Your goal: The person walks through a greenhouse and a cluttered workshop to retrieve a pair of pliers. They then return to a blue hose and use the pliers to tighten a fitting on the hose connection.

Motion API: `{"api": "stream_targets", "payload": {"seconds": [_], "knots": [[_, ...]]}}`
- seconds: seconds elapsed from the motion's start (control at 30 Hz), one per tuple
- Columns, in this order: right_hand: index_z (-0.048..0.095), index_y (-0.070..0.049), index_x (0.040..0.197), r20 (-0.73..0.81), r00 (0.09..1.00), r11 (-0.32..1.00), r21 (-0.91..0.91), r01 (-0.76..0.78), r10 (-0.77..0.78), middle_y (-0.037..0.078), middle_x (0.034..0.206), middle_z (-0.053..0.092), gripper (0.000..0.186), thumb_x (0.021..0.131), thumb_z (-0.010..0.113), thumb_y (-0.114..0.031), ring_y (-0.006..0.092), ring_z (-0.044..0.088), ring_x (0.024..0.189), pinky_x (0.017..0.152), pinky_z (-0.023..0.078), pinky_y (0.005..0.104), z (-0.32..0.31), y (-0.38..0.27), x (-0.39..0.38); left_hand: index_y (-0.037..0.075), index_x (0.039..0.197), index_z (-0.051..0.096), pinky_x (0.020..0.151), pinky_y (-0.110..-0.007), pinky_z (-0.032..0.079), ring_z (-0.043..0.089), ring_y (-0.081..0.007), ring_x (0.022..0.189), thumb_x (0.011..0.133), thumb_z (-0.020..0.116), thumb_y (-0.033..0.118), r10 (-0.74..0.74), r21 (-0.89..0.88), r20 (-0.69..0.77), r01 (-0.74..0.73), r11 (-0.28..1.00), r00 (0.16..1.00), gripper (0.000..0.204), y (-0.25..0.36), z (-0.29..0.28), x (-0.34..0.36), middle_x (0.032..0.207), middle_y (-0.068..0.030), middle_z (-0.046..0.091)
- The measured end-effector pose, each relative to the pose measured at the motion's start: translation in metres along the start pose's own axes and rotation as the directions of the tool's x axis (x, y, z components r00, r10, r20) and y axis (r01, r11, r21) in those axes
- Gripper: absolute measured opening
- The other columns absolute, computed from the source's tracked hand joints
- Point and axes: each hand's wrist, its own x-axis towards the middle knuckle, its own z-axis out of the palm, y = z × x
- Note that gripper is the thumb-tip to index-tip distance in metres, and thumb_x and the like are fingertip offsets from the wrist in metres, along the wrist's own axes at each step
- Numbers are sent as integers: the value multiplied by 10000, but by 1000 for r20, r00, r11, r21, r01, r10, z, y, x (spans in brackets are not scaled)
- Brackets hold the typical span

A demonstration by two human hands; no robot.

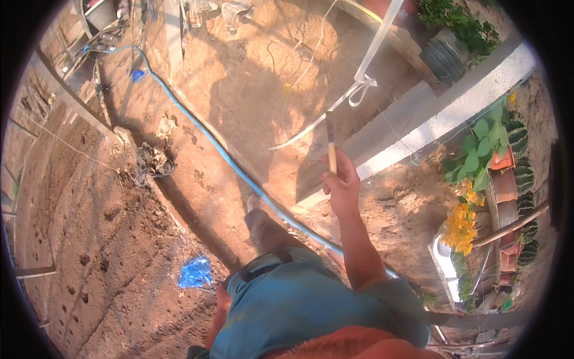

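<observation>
My right hand [342, 182] is raised in front of me, its fingers closed round the pale wooden handle of a slim tool [332, 157]. The upper part of that tool is dark and points away from me; its exact kind cannot be made out. Low at my left side, my left hand [222, 298] is partly hidden by my shirt. A crumpled, shiny blue plastic bag [195, 272] hangs beside it, and the bag's narrow end runs to my closed fingers.
A blue hose [218, 151] crosses the bare soil diagonally. To my left lies a dug bed [113, 263] with small holes, edged by a ridge. On the right stand a concrete beam [448, 110], yellow flowers [459, 228] and potted plants. A white strap [362, 84] hangs ahead.
</observation>
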Motion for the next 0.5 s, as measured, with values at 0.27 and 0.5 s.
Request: {"api": "stream_targets", "payload": {"seconds": [0.27, 0.5], "knots": [[476, 49, 1396, -401, 695, 744, -601, 292, -597, 166, 1340, 575, 552, 898, 668, -93, 213, 571, 1172, 985, 436, 319, -47, -159, 171, 18, 1140, 657, 826, -376, 515, 641, -242, 964, 913, 589, 174, -42, 438, -34, 52, 897, 999, 284, 81, -50, 168, 1060, -121, 700], [548, 73, 1309, -528, 512, 701, -675, 231, -677, 144, 1190, 655, 478, 887, 683, -108, 165, 638, 968, 863, 490, 278, -33, -204, 244, 13, 1096, 663, 810, -416, 519, 644, -293, 950, 932, 549, 190, -56, 654, -6, 47, 755, 998, 267, 135, -91, 262, 1033, -155, 695]]}}
